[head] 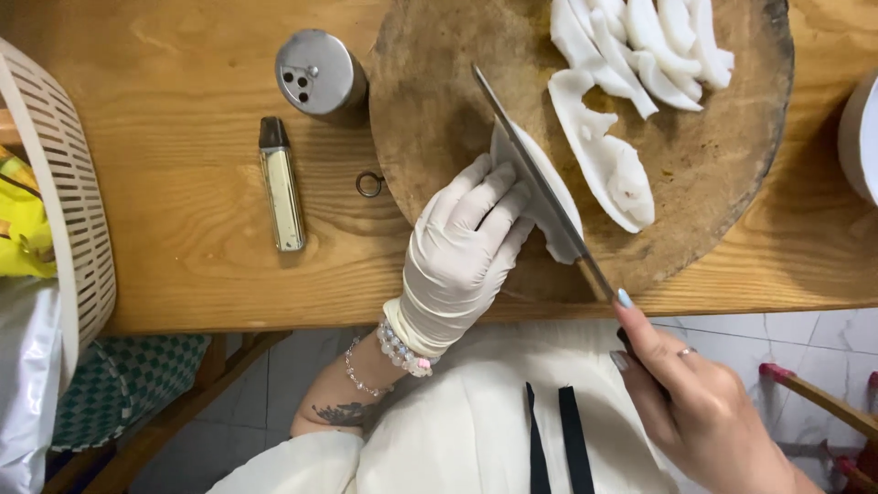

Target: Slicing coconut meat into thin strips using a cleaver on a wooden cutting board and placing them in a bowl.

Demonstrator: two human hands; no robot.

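Note:
On a round wooden cutting board (pixel 439 101), my left hand (pixel 462 252), in a white glove, presses down a white slab of flesh (pixel 553 206). My right hand (pixel 700 402) is bare and grips the handle of a knife (pixel 535 178). Its long blade lies edge-down along the slab, right beside my gloved fingertips. A larger cut white piece (pixel 608 165) lies just right of the blade. Several more white strips (pixel 640 41) are piled at the board's far side.
A metal shaker (pixel 317 73) stands left of the board on the wooden table (pixel 183 229). Near it lie a small slim metal device (pixel 282 187) and a small ring (pixel 369 184). A white slatted basket (pixel 69 183) sits at the left edge, a white bowl (pixel 860 137) at the right.

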